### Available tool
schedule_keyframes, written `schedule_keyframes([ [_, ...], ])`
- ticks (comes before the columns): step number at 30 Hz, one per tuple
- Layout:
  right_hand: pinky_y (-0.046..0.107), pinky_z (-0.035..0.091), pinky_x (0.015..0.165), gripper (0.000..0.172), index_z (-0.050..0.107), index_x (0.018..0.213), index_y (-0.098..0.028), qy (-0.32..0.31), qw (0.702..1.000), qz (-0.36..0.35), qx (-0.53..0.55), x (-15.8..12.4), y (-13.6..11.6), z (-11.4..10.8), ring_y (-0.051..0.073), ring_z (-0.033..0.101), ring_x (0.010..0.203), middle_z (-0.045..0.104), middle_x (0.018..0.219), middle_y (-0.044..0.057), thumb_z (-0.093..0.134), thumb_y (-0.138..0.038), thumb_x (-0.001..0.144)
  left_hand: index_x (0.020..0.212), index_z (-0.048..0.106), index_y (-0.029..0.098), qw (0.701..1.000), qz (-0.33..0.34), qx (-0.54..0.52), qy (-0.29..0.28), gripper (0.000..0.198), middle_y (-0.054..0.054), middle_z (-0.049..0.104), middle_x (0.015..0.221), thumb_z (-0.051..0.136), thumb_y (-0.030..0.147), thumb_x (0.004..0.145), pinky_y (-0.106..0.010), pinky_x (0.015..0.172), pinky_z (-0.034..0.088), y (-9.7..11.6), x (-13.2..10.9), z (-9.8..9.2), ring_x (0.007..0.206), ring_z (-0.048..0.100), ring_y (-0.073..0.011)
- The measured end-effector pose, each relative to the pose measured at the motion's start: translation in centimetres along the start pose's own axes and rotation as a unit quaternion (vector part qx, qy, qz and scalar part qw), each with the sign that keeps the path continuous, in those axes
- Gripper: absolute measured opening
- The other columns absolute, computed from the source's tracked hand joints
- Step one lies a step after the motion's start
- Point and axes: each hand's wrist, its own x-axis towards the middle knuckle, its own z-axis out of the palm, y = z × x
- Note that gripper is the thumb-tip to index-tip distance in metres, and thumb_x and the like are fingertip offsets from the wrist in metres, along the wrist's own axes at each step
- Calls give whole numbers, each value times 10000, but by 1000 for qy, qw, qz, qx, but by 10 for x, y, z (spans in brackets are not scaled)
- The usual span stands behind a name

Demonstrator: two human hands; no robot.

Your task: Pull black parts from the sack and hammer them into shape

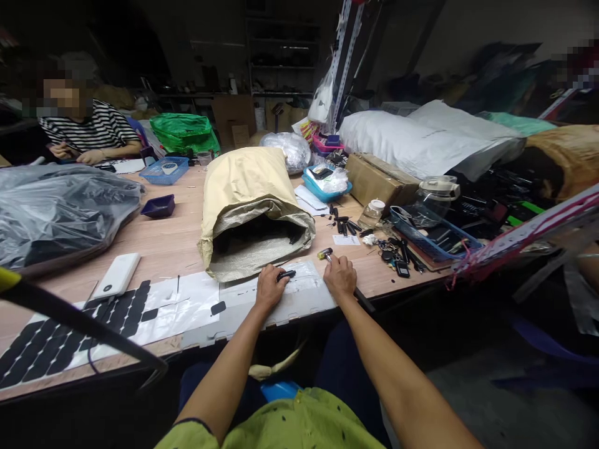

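Observation:
At the table's front edge, my left hand (pixel 270 288) is closed on a small black cylindrical piece (pixel 287 274), which lies low over a grey-white sheet (pixel 309 292). To its right, my right hand (pixel 341 275) wraps round a small hammer (pixel 324 253). The hammer's yellow-and-metal head pokes out beyond my fingers, and a dark handle end shows behind the hand. Just past my left hand lies a large cream sack (pixel 248 171), its mouth facing me, with dark contents inside. A flat black patch (pixel 218 308) rests left of my left hand.
On the left are a white power bank (pixel 116 274), black square stickers (pixel 51 333) and a plastic-wrapped bundle (pixel 60 206). Black handles (pixel 345 224), keys (pixel 390 252) and a blue basket (pixel 435 240) lie right. A person in stripes (pixel 100 128) sits across.

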Motion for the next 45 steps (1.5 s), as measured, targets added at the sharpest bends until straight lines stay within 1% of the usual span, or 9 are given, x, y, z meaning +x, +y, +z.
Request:
schedule_keyframes([
  [6,310,331,714,302,678,1131,-170,8,1000,-2,1,0,0,-1,234,493,940,579,999,126,466,-238,927,915,708,225,1000,-2,0,10,139,-33,603,880,716,184,782,-358,856,460,-2,0,2,910,560,-215],
  [13,308,368,746,325,695,1161,-180,-17,999,20,26,0,-4,-12,233,522,966,596,1023,125,489,-238,917,900,712,225,1000,1,3,6,128,-33,608,878,703,169,785,-358,855,461,0,0,1,912,561,-214],
  [19,290,403,775,323,706,1157,-218,-100,982,93,129,12,7,-25,213,560,947,618,1010,90,521,-273,898,903,709,216,1000,-8,-4,7,152,-36,611,891,732,178,758,-360,870,460,1,1,2,926,564,-216],
  [22,299,404,812,267,715,1073,-171,-114,983,87,115,13,10,-31,231,557,1008,607,1069,123,544,-221,874,871,708,219,1000,-14,-7,-2,98,-38,611,894,717,188,779,-359,872,459,4,2,2,931,562,-216],
  [26,304,396,794,187,701,990,-179,-128,983,86,96,2,8,-42,238,559,1021,605,1091,131,568,-211,863,884,720,219,1000,-28,-1,-14,109,-39,617,894,712,174,785,-354,871,457,8,3,1,936,565,-215],
  [32,254,342,627,243,621,1128,-249,-106,982,1,157,-33,0,-56,180,585,785,680,922,35,511,-252,911,869,728,227,999,-31,-6,-21,104,-36,625,885,718,176,778,-358,875,455,11,3,0,933,565,-216],
  [38,248,426,678,374,643,1240,-300,-71,976,-100,181,-55,-16,-52,172,629,870,715,1064,25,495,-208,909,846,731,229,999,-28,-13,-26,91,-35,633,884,726,187,765,-361,874,455,10,2,0,933,566,-219],
  [43,226,409,672,411,642,1299,-294,-40,982,-117,145,-59,-28,-53,161,617,871,699,1038,46,436,-217,952,853,734,226,999,-22,-10,-25,88,-35,629,872,724,198,771,-358,856,454,9,2,1,918,563,-215],
  [45,223,393,663,418,640,1313,-293,-55,984,-115,125,-58,-33,-54,161,608,872,693,1018,54,432,-215,958,848,735,224,999,-24,-10,-25,85,-36,630,869,728,196,767,-360,856,454,9,2,1,915,564,-216],
])
